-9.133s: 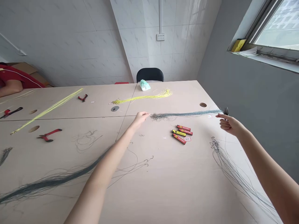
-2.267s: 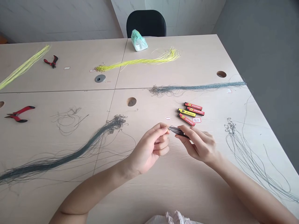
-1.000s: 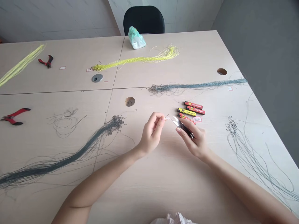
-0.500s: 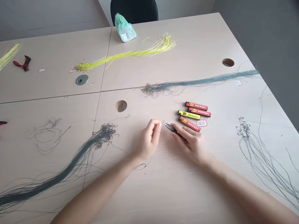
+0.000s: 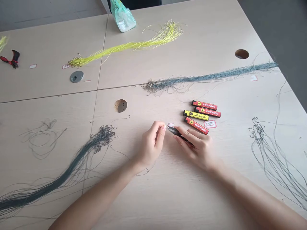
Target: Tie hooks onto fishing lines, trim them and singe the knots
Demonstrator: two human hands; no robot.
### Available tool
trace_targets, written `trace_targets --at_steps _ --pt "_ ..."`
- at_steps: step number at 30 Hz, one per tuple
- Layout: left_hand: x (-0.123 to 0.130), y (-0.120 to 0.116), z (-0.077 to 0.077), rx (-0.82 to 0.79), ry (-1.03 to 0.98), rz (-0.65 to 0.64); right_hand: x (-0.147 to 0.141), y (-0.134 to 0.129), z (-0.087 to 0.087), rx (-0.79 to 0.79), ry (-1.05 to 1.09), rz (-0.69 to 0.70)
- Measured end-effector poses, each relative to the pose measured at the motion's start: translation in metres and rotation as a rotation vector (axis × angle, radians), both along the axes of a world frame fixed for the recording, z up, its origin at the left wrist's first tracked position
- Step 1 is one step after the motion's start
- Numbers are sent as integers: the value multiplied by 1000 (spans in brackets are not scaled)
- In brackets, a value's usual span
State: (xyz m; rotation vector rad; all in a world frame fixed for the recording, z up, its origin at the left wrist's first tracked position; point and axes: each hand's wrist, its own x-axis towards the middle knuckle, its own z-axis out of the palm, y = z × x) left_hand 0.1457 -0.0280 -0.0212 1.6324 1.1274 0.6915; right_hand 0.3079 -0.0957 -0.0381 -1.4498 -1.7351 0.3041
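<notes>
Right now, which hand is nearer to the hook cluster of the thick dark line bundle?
Left. The left hand is to the right of the hook cluster, apart from it; the right hand, holding snips, is farther to the right.

Bench (image 5: 153, 206): pale under soft, diffuse light.
Snips (image 5: 173, 131): dull sheen on the blades.
Right forearm (image 5: 242, 188): soft shadow along its inner side, slightly blurred.
Branded sticks (image 5: 196, 115): lettering legible.
Left-edge yellow strands (image 5: 3, 42): blurred.
Wall (image 5: 48, 12): dim grey.

Small curved hook (image 5: 168, 123) just beside the left-facing tip of slim dark snips (image 5: 174, 130), blades close together
</notes>
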Motion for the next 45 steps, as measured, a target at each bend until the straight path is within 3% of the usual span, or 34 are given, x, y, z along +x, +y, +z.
trace_targets --at_steps 10,45 --pt "-1 2 -8 203 47 -93 0 0 1 -15 9 -18" --pt "0 2 -11 201 70 -74 0 0 3 -52 20 -13"
